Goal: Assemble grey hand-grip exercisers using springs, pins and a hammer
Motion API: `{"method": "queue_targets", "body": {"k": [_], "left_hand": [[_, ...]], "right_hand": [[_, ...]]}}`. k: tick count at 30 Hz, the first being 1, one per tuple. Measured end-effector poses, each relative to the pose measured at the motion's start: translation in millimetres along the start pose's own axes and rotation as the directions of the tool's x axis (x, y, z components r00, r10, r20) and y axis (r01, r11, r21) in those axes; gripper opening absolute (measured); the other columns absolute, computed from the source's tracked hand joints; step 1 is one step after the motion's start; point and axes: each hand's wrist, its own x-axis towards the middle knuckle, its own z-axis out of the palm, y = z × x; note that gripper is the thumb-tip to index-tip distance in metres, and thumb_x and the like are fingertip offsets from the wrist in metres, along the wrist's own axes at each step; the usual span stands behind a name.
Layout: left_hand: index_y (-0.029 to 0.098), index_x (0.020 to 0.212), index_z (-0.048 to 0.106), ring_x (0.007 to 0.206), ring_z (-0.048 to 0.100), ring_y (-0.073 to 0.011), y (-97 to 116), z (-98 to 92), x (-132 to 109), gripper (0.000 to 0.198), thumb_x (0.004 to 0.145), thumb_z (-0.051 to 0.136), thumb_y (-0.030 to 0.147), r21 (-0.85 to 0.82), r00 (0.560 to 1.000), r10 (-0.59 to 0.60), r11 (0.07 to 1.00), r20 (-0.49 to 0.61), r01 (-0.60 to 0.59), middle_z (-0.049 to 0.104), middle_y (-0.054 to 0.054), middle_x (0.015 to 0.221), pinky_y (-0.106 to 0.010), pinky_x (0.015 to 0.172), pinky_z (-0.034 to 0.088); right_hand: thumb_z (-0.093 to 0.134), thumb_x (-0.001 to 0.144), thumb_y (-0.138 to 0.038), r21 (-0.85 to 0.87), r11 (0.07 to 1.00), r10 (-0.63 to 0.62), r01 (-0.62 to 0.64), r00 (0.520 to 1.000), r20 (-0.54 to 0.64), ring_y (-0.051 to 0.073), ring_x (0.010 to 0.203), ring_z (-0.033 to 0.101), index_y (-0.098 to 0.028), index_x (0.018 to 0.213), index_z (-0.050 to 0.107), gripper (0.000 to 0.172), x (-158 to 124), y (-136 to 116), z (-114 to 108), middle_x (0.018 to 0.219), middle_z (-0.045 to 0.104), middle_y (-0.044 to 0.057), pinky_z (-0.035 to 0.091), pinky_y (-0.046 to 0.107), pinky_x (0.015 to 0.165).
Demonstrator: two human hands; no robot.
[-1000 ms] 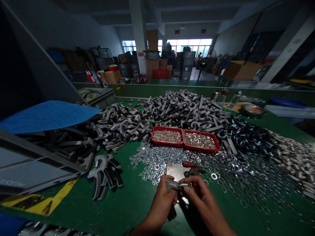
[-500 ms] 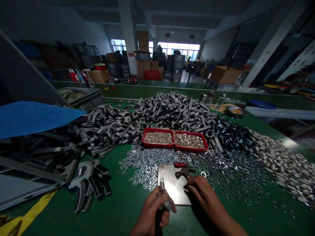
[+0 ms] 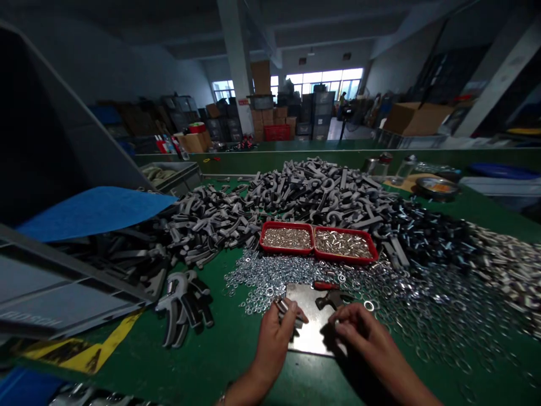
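My left hand point(image 3: 273, 338) is closed around a grey hand-grip handle point(image 3: 291, 317) with a shiny metal end, over the left edge of a bare metal plate point(image 3: 310, 332). Much of the handle is hidden by my fingers. My right hand point(image 3: 363, 332) hovers at the plate's right edge, thumb and fingertips pinched together; a tiny bright spot shows there, too small to name. Just beyond those fingertips a claw hammer point(image 3: 329, 300) lies on the plate. Behind it rests a red-handled tool point(image 3: 325, 286).
Two red trays point(image 3: 313, 251) of small metal pins stand behind loose washers point(image 3: 270, 276). Beyond is a heap of grey handles point(image 3: 321, 192). Several spring-fitted hand grips point(image 3: 186, 304) lie at left beside a grey crate point(image 3: 80, 293). Black screws point(image 3: 431, 237) and metal sleeves point(image 3: 502, 265) lie right.
My left hand has turned the handle, so its black grip no longer points down toward me. My right hand has shifted slightly off the hammer's handle. The view has swung left.
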Motion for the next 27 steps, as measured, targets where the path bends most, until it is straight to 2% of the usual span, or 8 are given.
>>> {"method": "queue_targets", "body": {"k": [2, 5, 9, 12, 16, 19, 23, 27], "left_hand": [[0.018, 0.089, 0.064, 0.08, 0.061, -0.0186, 7, 3.9, -1, 0.033, 0.098, 0.047, 0.046, 0.043, 0.994, 0.077, 0.996, 0.074, -0.08, 0.067, -0.006, 0.088, -0.029, 0.076, 0.046], [0.019, 0.096, 0.061, 0.092, 0.059, -0.021, 12, 7.2, -3, 0.026, 0.099, 0.046, 0.04, 0.09, 0.987, 0.125, 0.987, 0.1, -0.134, 0.064, -0.007, 0.095, -0.031, 0.088, 0.043], [0.02, 0.1, 0.059, 0.102, 0.057, -0.0235, 5, 6.9, -5, 0.022, 0.098, 0.047, 0.039, 0.15, 0.992, 0.103, 0.982, 0.072, -0.113, 0.063, -0.009, 0.104, -0.034, 0.096, 0.039], [0.02, 0.102, 0.059, 0.11, 0.054, -0.0254, 0, 7.9, -7, 0.024, 0.097, 0.049, 0.041, 0.168, 0.996, 0.077, 0.982, 0.05, -0.084, 0.061, -0.011, 0.11, -0.035, 0.101, 0.035], [0.02, 0.105, 0.058, 0.103, 0.057, -0.0242, 4, 11.0, -9, 0.025, 0.097, 0.046, 0.041, 0.164, 0.999, 0.047, 0.985, 0.007, -0.047, 0.062, -0.009, 0.106, -0.034, 0.097, 0.039], [0.021, 0.106, 0.058, 0.102, 0.058, -0.0239, 13, 11.9, -13, 0.026, 0.098, 0.045, 0.042, 0.12, 0.999, 0.034, 0.992, 0.034, -0.038, 0.063, -0.009, 0.106, -0.034, 0.095, 0.041], [0.021, 0.103, 0.059, 0.103, 0.059, -0.024, 20, 10.4, -14, 0.03, 0.097, 0.046, 0.048, 0.029, 0.996, 0.006, 1.0, 0.089, -0.009, 0.065, -0.008, 0.109, -0.034, 0.096, 0.042], [0.021, 0.103, 0.063, 0.106, 0.06, -0.0266, 9, 10.0, -6, 0.034, 0.09, 0.057, 0.052, 0.003, 0.992, -0.091, 0.996, 0.092, 0.091, 0.068, -0.008, 0.107, -0.034, 0.094, 0.044]], "right_hand": [[0.065, 0.089, -0.047, 0.29, 0.952, 0.076, -0.101, 0.993, 0.095, 0.019, 0.071, 0.064, -0.024, 0.102, 0.062, 0.027, -2, -4, 27, 0.081, 0.067, 0.001, 0.05, 0.033, 0.068], [0.062, 0.092, -0.047, 0.511, 0.847, 0.08, -0.147, 0.986, 0.149, 0.013, 0.063, 0.058, -0.02, 0.096, 0.065, 0.028, 0, -4, 53, 0.073, 0.063, -0.001, 0.048, 0.026, 0.062], [0.064, 0.092, -0.042, 0.626, 0.745, 0.096, -0.23, 0.966, 0.242, 0.012, 0.068, 0.058, -0.017, 0.089, 0.065, 0.024, 3, -4, 58, 0.077, 0.062, 0.0, 0.046, 0.021, 0.057], [0.065, 0.092, -0.042, 0.603, 0.759, 0.102, -0.246, 0.959, 0.263, 0.012, 0.067, 0.059, -0.017, 0.088, 0.065, 0.026, 3, -7, 56, 0.076, 0.064, 0.001, 0.046, 0.021, 0.057], [0.067, 0.089, -0.043, 0.341, 0.934, 0.057, -0.109, 0.986, 0.157, 0.013, 0.057, 0.06, -0.021, 0.091, 0.063, 0.022, -3, -16, 53, 0.066, 0.065, -0.002, 0.049, 0.026, 0.059], [0.064, 0.091, -0.034, -0.056, 0.988, -0.144, 0.146, 0.989, 0.037, 0.021, 0.075, 0.069, -0.025, 0.097, 0.067, 0.011, -9, -22, 47, 0.082, 0.073, 0.003, 0.054, 0.033, 0.071], [0.056, 0.094, -0.023, -0.409, 0.734, -0.515, 0.543, 0.837, 0.186, 0.027, 0.098, 0.069, -0.028, 0.13, 0.06, 0.036, -8, -17, 40, 0.11, 0.074, 0.01, 0.055, 0.04, 0.086], [0.047, 0.099, -0.025, -0.604, 0.511, -0.563, 0.612, 0.769, 0.304, 0.028, 0.079, 0.07, -0.022, 0.151, 0.037, 0.054, -7, 2, 30, 0.096, 0.075, 0.015, 0.057, 0.039, 0.065]]}}
